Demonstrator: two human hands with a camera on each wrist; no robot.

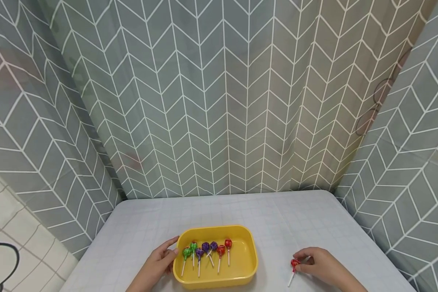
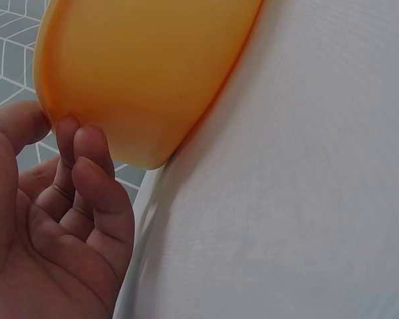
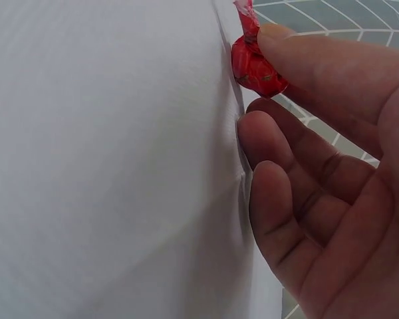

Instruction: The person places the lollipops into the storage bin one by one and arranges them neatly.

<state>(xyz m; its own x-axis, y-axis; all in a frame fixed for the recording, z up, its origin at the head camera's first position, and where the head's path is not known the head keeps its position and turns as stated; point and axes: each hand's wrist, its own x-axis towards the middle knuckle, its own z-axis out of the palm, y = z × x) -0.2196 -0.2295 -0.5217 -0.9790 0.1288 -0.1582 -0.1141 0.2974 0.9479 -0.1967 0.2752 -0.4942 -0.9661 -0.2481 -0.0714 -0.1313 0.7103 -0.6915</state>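
My left hand point(image 1: 159, 259) grips the left end of a yellow tray point(image 1: 253, 259), with fingers and thumb at its rim. In the left wrist view the fingertips point(image 2: 92, 143) lie against the tray's outer wall point(image 2: 153, 86). Inside, toward the left and middle, lie two green lollipops point(image 1: 187, 252), three purple lollipops point(image 1: 199, 253) and two red lollipops point(image 1: 221, 250), their white sticks mostly pointing toward me. Off to the right of the tray, my right hand point(image 1: 319, 261) pinches another red lollipop point(image 1: 295, 263) by its wrapped head, between thumb and finger, close over the table.
A pale cloth covers the table point(image 1: 138, 219). Grey curtains point(image 1: 211, 101) with a white zigzag pattern hang behind it and at both sides. White tiles point(image 1: 18, 235) and a dark curved line point(image 1: 16, 253) show at the lower left.
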